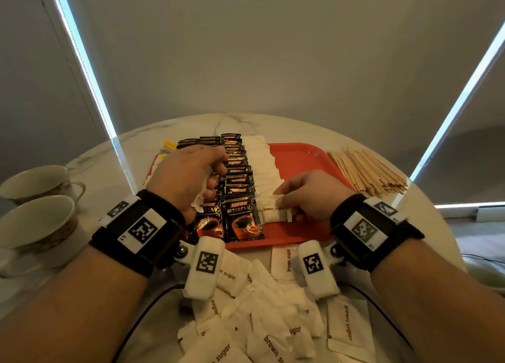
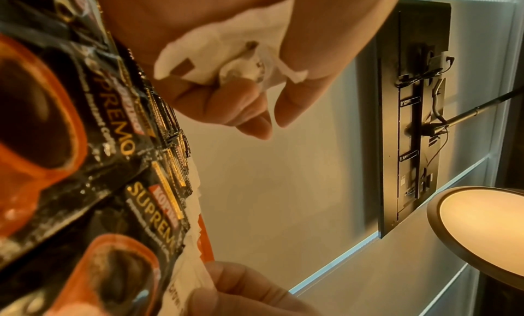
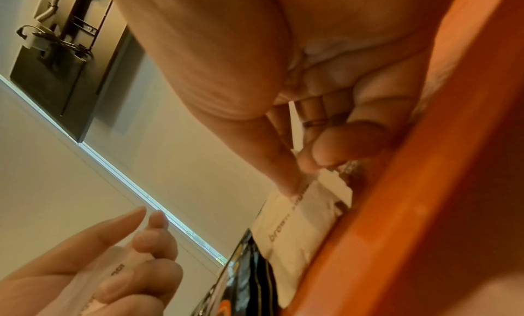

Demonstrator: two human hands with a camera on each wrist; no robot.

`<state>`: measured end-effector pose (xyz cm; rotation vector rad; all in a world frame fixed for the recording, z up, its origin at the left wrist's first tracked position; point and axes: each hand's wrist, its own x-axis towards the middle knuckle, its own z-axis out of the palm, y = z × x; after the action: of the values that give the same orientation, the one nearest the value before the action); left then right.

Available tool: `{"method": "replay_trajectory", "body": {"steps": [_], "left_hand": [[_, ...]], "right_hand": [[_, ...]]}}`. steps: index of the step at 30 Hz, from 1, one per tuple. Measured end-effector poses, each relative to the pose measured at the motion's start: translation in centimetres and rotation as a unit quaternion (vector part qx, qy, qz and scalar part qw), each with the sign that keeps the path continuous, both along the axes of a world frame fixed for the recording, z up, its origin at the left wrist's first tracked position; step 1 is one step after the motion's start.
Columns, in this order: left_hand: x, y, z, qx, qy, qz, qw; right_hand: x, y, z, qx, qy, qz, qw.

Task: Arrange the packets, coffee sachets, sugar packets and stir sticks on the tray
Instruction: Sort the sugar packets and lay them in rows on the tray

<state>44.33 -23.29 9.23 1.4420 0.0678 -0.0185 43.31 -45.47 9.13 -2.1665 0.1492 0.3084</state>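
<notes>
A red tray [image 1: 300,155] carries rows of black coffee sachets [image 1: 240,215] and, beside them, a column of white sugar packets [image 1: 259,163]. My right hand [image 1: 284,198] pinches a brown sugar packet [image 1: 273,215] at the near end of that column, low on the tray [image 3: 425,186]; the pinch [image 3: 306,173] on the packet [image 3: 297,231] shows in the right wrist view. My left hand [image 1: 213,179] hovers over the coffee sachets [image 2: 85,141], fingers curled round crumpled white sugar packets [image 2: 226,52]. Wooden stir sticks [image 1: 366,171] lie heaped on the table right of the tray.
Several loose brown sugar packets [image 1: 273,308] are scattered on the marble table in front of the tray. Two cups [image 1: 35,220] stand at the left edge. Yellow packets [image 1: 169,145] peek out at the tray's far left corner. The tray's right half is bare.
</notes>
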Motion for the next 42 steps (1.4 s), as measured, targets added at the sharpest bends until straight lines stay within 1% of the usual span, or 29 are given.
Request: {"method": "replay_trajectory", "body": {"steps": [4,7,9,11,13,15,23,29,31,33,34,36,38,40,42], "left_hand": [[-0.1,-0.1,0.1,-0.003,-0.002,0.003,1.000],[-0.1,-0.1,0.1,-0.005,-0.003,0.002,1.000],[0.0,0.0,0.1,-0.006,-0.001,0.002,1.000],[0.0,0.0,0.1,-0.007,0.001,0.004,1.000],[0.0,0.0,0.2,-0.008,0.002,0.006,1.000],[-0.1,0.0,0.3,-0.008,0.002,0.007,1.000],[-0.3,-0.1,0.7,-0.016,0.008,0.019,1.000],[-0.3,-0.1,0.8,-0.015,0.017,0.022,1.000],[-0.4,0.0,0.9,-0.049,0.036,0.003,0.998],[-0.6,0.0,1.1,-0.112,0.059,-0.030,0.992],[-0.7,0.0,1.0,-0.141,0.068,-0.044,0.987],[-1.0,-0.1,1.0,-0.183,0.078,-0.052,0.979],[-1.1,-0.5,0.9,-0.210,0.070,-0.050,0.974],[-1.1,-0.7,0.9,-0.205,0.069,-0.039,0.976],[-0.8,-0.7,0.7,-0.191,0.070,-0.034,0.979]], "right_hand": [[0.0,0.0,0.2,-0.009,-0.018,-0.005,1.000],[0.0,-0.1,0.2,0.009,-0.068,-0.036,0.997],[-0.3,0.1,0.3,0.021,-0.088,-0.039,0.995],[-0.9,0.5,0.6,0.037,-0.053,-0.006,0.998],[-1.6,1.1,0.7,0.079,0.023,0.033,0.996],[-1.9,1.4,0.7,0.101,0.068,0.043,0.992],[-1.3,1.5,0.3,0.080,0.078,0.012,0.994],[-0.5,1.5,0.4,0.089,0.026,-0.010,0.996],[-0.3,1.7,0.4,0.083,0.038,-0.008,0.996],[-0.2,1.8,0.6,0.072,0.047,0.000,0.996],[-0.1,1.8,0.8,0.075,0.038,0.004,0.996],[0.2,1.9,1.2,0.095,-0.006,0.019,0.995],[0.4,2.4,1.9,0.124,-0.059,0.050,0.989],[0.5,3.3,2.4,0.140,-0.091,0.081,0.983],[0.4,4.2,2.4,0.154,-0.089,0.114,0.977]]}}
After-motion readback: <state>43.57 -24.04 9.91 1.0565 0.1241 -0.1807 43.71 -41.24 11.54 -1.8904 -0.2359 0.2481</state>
